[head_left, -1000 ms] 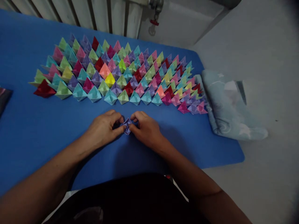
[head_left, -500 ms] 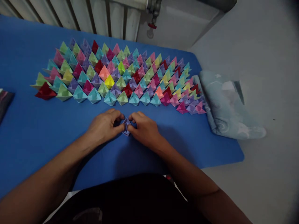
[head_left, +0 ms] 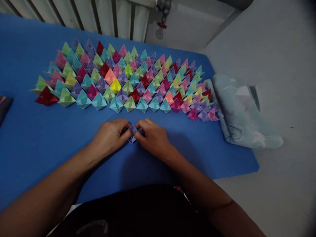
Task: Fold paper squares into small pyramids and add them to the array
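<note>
Between my two hands is a small purple folded paper boat [head_left: 132, 135], low over the blue mat. My left hand [head_left: 111, 133] pinches its left side between thumb and fingers. On the right side, my right hand [head_left: 151, 135] grips it the same way, with the thumb at the boat's inner fold. My fingertips cover part of both sides. Just beyond my hands stand rows of many-coloured paper boats [head_left: 129, 104], packed close together with their peaks up.
A blue mat [head_left: 49, 141] lies under everything. At the right, a folded pale blue patterned cloth [head_left: 242, 115] overlaps its edge. A white radiator [head_left: 98, 16] and a valve with a red handle [head_left: 162, 25] are behind. A dark item [head_left: 4, 107] sits at the far left.
Both hands keep hold of the purple paper boat, which has tilted and shifted very slightly left. The view has moved a little; the rows of boats stay as they were.
</note>
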A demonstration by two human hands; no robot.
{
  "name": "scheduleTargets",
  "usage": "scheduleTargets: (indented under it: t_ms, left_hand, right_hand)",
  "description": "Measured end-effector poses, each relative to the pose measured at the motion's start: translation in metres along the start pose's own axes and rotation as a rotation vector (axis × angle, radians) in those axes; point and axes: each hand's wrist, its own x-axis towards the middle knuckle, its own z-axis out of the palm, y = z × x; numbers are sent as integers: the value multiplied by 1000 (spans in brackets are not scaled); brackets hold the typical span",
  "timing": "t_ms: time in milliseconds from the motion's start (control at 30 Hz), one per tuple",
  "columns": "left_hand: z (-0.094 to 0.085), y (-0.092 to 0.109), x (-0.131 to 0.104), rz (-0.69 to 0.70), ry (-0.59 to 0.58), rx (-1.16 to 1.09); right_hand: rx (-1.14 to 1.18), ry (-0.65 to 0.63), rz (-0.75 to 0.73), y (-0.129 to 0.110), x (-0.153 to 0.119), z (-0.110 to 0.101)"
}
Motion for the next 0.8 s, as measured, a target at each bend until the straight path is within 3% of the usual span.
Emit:
scheduleTargets:
  t_ms: [200, 333, 567, 800]
  left_hand:
    - [-11, -11, -1, -98, -41, -308]
    - [-16, -12, -3, -158, -127, -356]
    - [-21, -4, -1, -323, -200, -459]
    - [-22, -10, 2, -350, -185, -557]
  right_hand:
    - [325, 52, -69, 15, -2, -7]
    - [349, -29, -166, 18, -8, -10]
    - [256, -54, -318, 14, -17, -7]
    - [-98, 86, -397, 4, -27, 12]
